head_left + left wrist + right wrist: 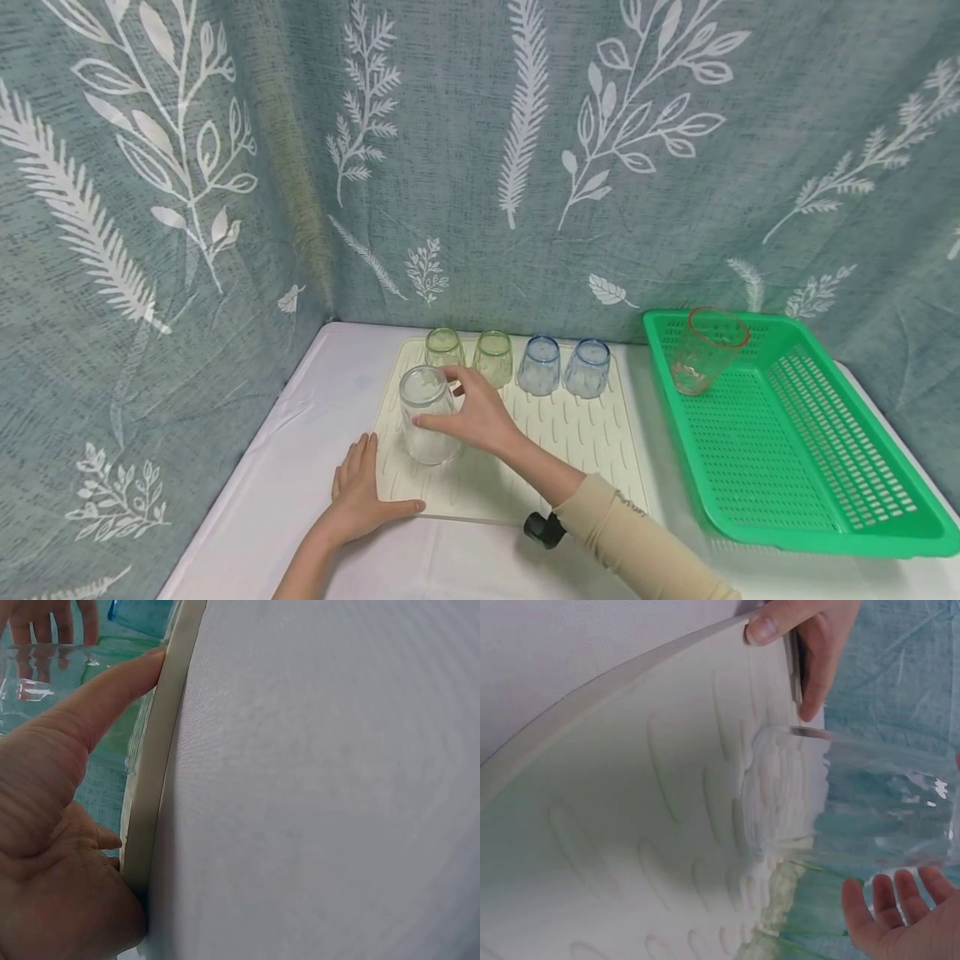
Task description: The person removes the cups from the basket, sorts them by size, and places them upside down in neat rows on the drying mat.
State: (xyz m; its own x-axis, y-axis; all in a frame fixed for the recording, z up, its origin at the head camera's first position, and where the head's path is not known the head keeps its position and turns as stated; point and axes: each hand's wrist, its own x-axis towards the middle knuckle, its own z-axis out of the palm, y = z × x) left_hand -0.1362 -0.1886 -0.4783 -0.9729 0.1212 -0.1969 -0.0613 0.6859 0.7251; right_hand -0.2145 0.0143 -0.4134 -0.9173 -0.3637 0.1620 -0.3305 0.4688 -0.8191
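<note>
A clear glass (431, 437) stands on the cream ridged mat (585, 433), its narrower end up. My right hand (480, 412) is around its upper part, thumb in front and fingers at the far side. In the right wrist view the fingertips (885, 892) are spread beside the glass wall, with a thin gap to it. My left hand (356, 492) rests at the mat's front left corner, fingers along the left side and thumb on the front edge. Two green glasses (492, 358) and two blue glasses (587, 371) line the mat's back edge.
On the right a green plastic basket (675, 433) with perforated walls holds a clear glass with a red rim (701, 358), leaning at its back left. A teal leaf-patterned curtain (465, 167) hangs behind and at the left. White cloth (322, 392) covers the table.
</note>
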